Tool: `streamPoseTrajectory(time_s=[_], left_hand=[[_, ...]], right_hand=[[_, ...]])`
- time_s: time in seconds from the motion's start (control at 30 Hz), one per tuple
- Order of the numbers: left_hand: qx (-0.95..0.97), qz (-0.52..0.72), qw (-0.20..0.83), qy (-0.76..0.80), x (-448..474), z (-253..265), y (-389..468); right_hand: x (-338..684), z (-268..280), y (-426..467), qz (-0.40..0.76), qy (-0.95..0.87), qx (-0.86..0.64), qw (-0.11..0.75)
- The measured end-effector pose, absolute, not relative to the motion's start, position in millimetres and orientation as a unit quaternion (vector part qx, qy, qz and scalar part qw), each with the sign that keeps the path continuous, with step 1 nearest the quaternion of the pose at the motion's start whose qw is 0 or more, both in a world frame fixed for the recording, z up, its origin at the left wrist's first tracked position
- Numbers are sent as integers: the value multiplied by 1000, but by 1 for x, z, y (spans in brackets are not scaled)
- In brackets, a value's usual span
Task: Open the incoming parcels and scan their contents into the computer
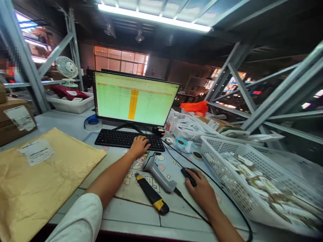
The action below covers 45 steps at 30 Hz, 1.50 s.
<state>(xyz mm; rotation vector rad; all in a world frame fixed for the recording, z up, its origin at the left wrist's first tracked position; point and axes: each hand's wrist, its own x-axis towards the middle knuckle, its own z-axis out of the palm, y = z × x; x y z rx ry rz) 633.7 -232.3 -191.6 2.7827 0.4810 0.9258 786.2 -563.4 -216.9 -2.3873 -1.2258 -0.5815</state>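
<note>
My left hand (139,146) rests over the right part of a black keyboard (113,137), fingers spread across the keys. Under my right hand (200,188) is a black computer mouse (188,177), gripped on the desk mat. Between my arms lie a grey barcode scanner (159,174) with a black cable and a black and yellow utility knife (151,195). A lit monitor (113,101) behind the keyboard shows a spreadsheet with one orange column.
At the left lies a large yellow padded envelope (50,178), with cardboard boxes (15,117) behind. A white basket (227,171) of small packages stands at the right. Tape rolls (181,144), a plastic bottle (171,125) and metal rack posts (25,57) are around the desk.
</note>
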Motion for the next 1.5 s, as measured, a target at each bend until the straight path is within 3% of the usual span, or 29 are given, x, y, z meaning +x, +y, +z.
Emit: streamPoseTrajectory(time_s=[0.73,0.83,0.93,1.0,1.07,1.23,1.5], left_hand=[[904,339,186,180,625,-181,-238],[885,370,211,190,621,-156,-239],[872,399,231,164,606,-107,-259],[873,412,244,89,586,-68,-284],[847,461,250,-89,555,-32,-314],[808,515,173,-229,485,11,-365],[786,542,146,-260,476,8,-371]], right_hand=[[796,-221,-563,-209,-469,-828,225],[782,-192,-557,-237,-464,-790,323],[735,-136,-548,-243,-444,-708,492],[693,-92,-539,-187,-492,-581,621],[655,-56,-527,-160,-564,-447,676],[598,-25,-519,-186,-654,-342,648],[582,-15,-541,-274,-686,-401,543]])
